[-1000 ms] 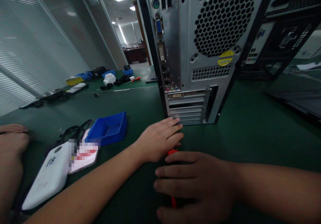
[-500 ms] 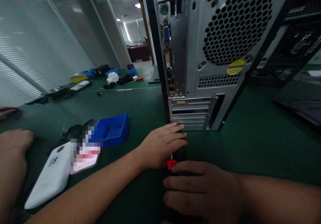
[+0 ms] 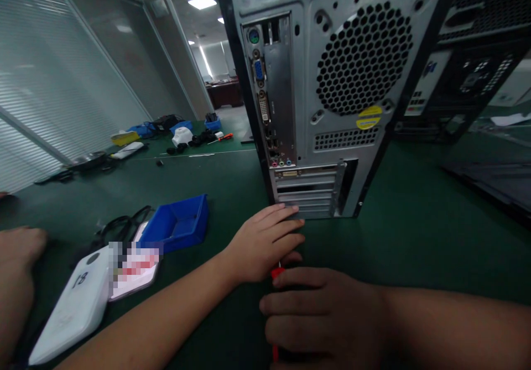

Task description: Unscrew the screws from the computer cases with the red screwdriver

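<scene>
My right hand (image 3: pixel 323 314) is closed around a screwdriver with a red handle (image 3: pixel 277 272). Only the top of the handle, a sliver lower down and a short bit of metal shaft show; the tip is hidden by my left hand (image 3: pixel 265 243). That left hand lies with fingers stretched out at the lower left corner of a computer case (image 3: pixel 305 82), its fingertips in front of the bottom edge. Upright, the case turns its metal back panel to me, with ports, a honeycomb fan grille and slot covers.
Left of my forearm are a blue bin (image 3: pixel 176 229), a white device marked 18 (image 3: pixel 72 303) and a pink phone-like item (image 3: pixel 135 276). Another person's hand (image 3: pixel 20 248) rests at the far left. A second case (image 3: pixel 468 77) and a dark panel (image 3: pixel 493 185) are on the right.
My view has shifted, so the case appears farther left and slightly lower. The right hand has moved a little closer to the left hand, and less of the shaft shows.
</scene>
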